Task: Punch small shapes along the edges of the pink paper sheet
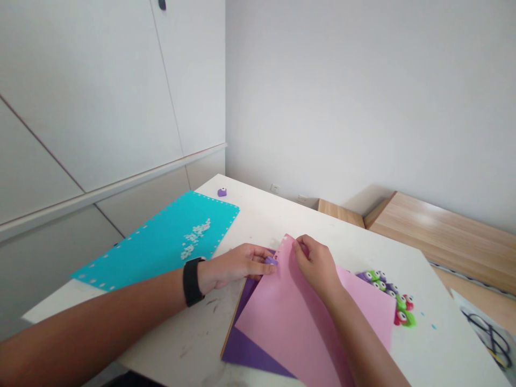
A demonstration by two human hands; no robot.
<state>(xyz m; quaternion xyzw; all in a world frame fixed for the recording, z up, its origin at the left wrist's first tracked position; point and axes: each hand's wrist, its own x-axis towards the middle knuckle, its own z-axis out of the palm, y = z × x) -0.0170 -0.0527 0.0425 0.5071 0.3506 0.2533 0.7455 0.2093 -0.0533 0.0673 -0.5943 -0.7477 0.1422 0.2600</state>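
Some way along, seemingly: at lower centre, pinching purple punch (271,261) with left fingers (259,267), pink paper (282,322) with right fingers (300,249); with few notches (285,237) cut, most visible edges plain; at left, blue paper (161,247) already edge-punched.

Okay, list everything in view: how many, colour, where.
Table: one, white, centre
Holed paper: one, turquoise, table's left
Paper bits: many, white, on holed paper
Pink paper: one, pink, table's near side
Purple paper: one, purple, under pink paper
Held punch: one, purple, at pink paper's edge
Lone punch: one, purple, table's far corner
Punch pile: several, purple, green and red, table's right
Furniture: two pieces, light brown, beyond table
Wall: one, pale grey, behind
Sockets: two, white, on wall
Panels: several, white, left
Looped item: one, black, right edge
Watch: one, black, left wrist
Left hand: one, on held punch
Right hand: one, gripping pink paper
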